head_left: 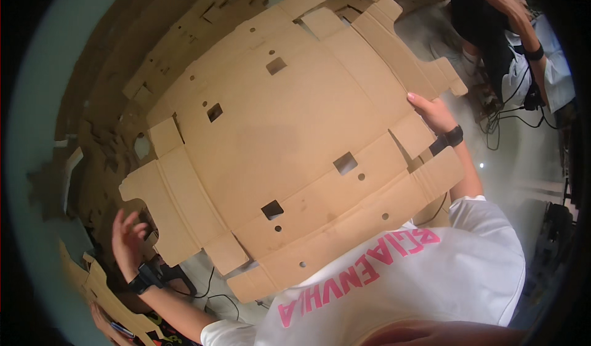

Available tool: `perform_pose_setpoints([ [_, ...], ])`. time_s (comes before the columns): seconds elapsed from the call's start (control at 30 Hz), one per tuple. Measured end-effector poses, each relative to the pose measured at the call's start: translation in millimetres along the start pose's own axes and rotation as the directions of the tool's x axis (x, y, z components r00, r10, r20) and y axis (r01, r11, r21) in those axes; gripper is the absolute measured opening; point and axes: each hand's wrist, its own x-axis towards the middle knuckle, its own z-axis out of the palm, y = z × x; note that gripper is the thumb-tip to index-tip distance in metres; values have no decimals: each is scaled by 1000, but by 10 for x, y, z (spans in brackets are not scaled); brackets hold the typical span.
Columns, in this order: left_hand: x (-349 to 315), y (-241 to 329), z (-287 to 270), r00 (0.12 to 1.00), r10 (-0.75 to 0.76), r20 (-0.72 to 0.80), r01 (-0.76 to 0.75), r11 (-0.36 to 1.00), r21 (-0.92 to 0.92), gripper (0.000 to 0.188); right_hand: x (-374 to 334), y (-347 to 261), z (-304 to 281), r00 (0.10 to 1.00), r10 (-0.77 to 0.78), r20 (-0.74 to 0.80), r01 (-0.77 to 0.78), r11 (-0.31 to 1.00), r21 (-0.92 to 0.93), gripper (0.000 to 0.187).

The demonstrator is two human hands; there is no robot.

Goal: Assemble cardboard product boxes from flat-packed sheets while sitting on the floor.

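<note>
One cardboard sheet [280, 146] lies between the open left hand [127, 240] and the right hand [437, 115] gripping it.

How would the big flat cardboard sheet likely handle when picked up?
The cardboard sheet looks thin, so it's probably light for its size. It likely bends most readily along its fold lines. The corner flaps, partly cut free, may flop or snag.

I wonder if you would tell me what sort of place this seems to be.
Probably a packaging workshop or storeroom, judging by the large cut and creased cardboard sheet in the right hand, more cardboard piled beyond it, and another person nearby.
</note>
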Motion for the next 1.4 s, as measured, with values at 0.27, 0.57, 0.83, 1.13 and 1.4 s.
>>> perform_pose_setpoints([
  [0.27,609,822,1332,774,428,467,-633,489,600,64,97,446,87,994,-112,-4,107,942,317,38],
  [0.57,2520,822,2303,880,368,301,-346,60,936,86,157,848,80,985,-148,-93,172,910,377,42],
  [0.83,1087,1082,2504,356,772,526,-640,-209,739,35,25,935,109,965,-95,-244,170,936,309,28],
  [1.13,345,204,2449,-16,757,653,-571,-543,615,21,58,964,48,964,-74,-254,134,964,230,25],
  [1.4,766,-24,2467,74,813,578,-544,-453,706,21,31,900,98,962,-92,-258,151,963,221,27],
])
